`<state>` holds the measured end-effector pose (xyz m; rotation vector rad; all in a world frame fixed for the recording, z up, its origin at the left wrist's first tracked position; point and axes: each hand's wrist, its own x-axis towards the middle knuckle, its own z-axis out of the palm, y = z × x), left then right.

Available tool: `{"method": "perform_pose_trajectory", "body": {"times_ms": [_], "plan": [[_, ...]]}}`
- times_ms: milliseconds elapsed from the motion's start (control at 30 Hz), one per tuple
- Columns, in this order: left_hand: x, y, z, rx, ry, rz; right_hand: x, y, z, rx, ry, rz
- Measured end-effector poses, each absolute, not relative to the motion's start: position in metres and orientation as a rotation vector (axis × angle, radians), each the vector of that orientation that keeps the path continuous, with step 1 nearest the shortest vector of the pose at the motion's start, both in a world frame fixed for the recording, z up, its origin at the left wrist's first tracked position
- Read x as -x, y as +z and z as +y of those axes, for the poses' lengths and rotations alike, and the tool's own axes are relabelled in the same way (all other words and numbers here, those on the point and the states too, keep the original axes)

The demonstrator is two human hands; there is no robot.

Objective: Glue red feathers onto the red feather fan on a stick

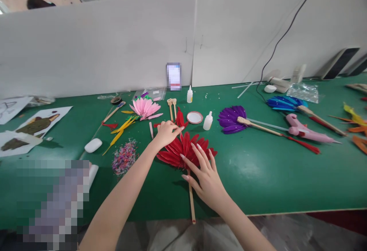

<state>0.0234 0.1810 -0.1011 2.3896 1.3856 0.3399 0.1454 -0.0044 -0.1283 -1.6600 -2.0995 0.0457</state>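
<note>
A fan of red feathers [171, 158] lies on the green table in front of me, its thin wooden handle [191, 199] pointing toward the near edge. My right hand [205, 176] rests on the feathers with its fingers stretched out and spread. At the fan's far left side is my left hand [168, 133], closed, thumb and fingertips brought together just above the feather tips. Whatever is in that pinch is too small to make out. Loose red feathers [181, 118] lie just beyond it, close to a small white dish with a red rim [194, 117].
Two white squeeze bottles [208, 121] stand past the fan. To the right lie a purple feather fan [233, 119], a pink glue gun [306, 129] and a blue feather fan [286, 102]. Leftward are pink feathers [145, 108], yellow feathers [122, 130], a sequin pile [125, 157] and a white mouse-shaped object [93, 145].
</note>
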Motion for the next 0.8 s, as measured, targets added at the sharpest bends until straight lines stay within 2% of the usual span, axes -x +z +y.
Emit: {"method": "perform_pose_trajectory", "body": {"times_ms": [333,600,800], "plan": [[-0.025,-0.103,0.176,-2.327,0.311,1.328,-0.146,-0.127,-0.004,1.664,0.081,-2.103],[-0.010,-0.109,0.177,-1.930,0.492,0.959,-0.146,-0.130,-0.005,1.660,0.065,-2.093],[-0.007,-0.112,0.179,-1.830,0.423,1.031,-0.145,-0.132,-0.004,1.659,0.064,-2.125]]}}
